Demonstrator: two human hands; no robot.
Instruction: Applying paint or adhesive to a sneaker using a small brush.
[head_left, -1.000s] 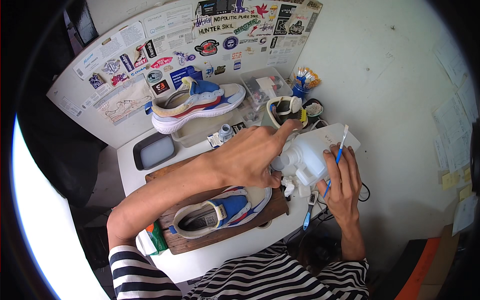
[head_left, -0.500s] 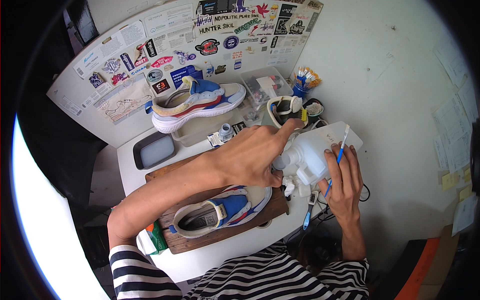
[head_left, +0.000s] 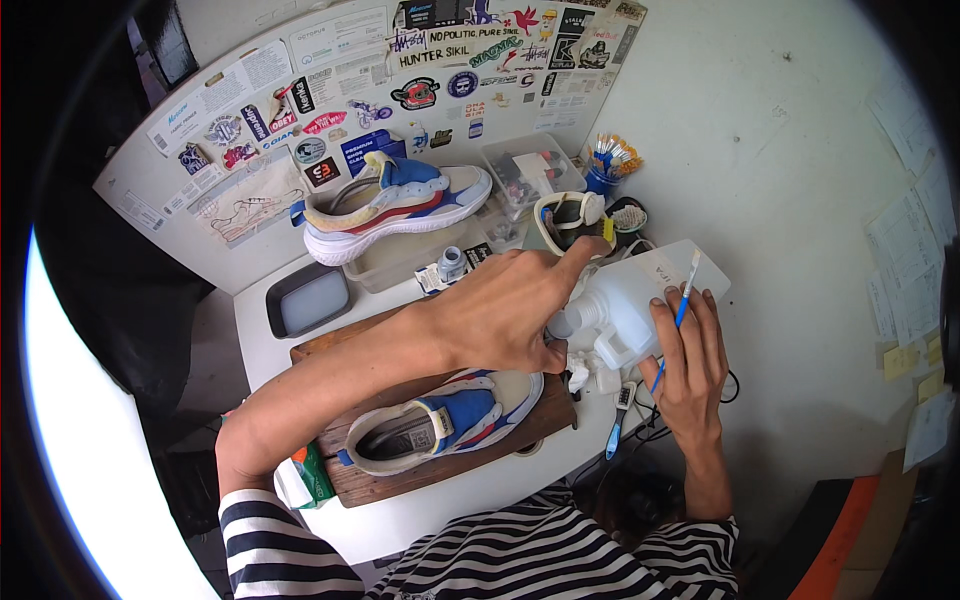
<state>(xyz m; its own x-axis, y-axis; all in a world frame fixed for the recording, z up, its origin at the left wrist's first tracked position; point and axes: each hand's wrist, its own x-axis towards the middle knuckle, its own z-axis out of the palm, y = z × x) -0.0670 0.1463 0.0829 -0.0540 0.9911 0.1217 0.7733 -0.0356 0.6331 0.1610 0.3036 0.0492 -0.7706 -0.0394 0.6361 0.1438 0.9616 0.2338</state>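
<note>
A: Hands at a shoe-cleaning surface [head_left: 262, 330], seen from the head camera. Where do they sit?

B: The left hand [head_left: 500, 310] reaches across the middle, its fingers curled over the neck of a white plastic jug [head_left: 625, 300] lying on its side; whether it truly grips the cap end I cannot tell. The right hand [head_left: 690, 365] rests against the jug's lower edge, closed on a thin blue-handled brush [head_left: 683, 305] that points up and away.

A: And the jug itself?

B: Right of centre, between both hands, translucent white, boxy with a moulded handle. Just below it lies a second brush [head_left: 617, 420] with a blue handle, near the surface's front edge.

A: Materials around it?

B: A brown wooden board [head_left: 545, 420] carries a sneaker [head_left: 445, 420] in white, blue and red, its opening facing up, directly under the left forearm. Its mate [head_left: 395, 205] rests on a clear plastic tub [head_left: 400, 262] farther back. A dark rectangular tray [head_left: 310, 300] sits to the left, a small bottle [head_left: 452, 262] behind the left hand, a blue cup of brushes [head_left: 608, 165] at the back right. A sticker-covered panel [head_left: 230, 130] stands behind everything.

A: Room to move?

B: Tight: the jug sits at the surface's right edge, the board fills the front, and a plain white wall [head_left: 780, 150] closes the right side.
</note>
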